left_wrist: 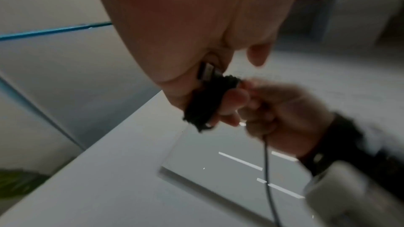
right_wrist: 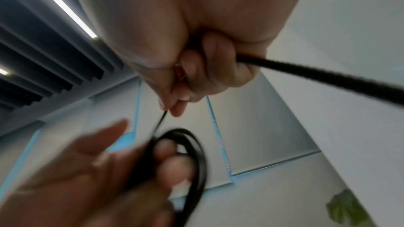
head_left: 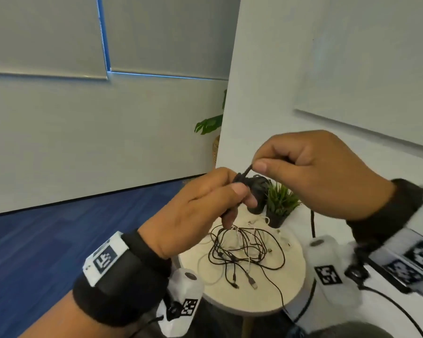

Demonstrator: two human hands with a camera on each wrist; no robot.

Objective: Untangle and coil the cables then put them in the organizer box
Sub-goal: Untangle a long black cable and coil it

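Note:
My left hand is raised above the table and holds a small coil of black cable looped round its fingers. The left wrist view shows the coil with a USB plug tucked against the palm. Just above it, my right hand pinches a strand of the same cable between thumb and forefinger. The right wrist view shows that strand leading down to the coil. The loose end trails out of the fist. A tangle of black and white cables lies on the round table. No organizer box is in view.
A small potted plant stands at the back of the table, close behind my hands. A white wall rises to the right, a large-leaved plant shows past its corner, and blue carpet lies to the left.

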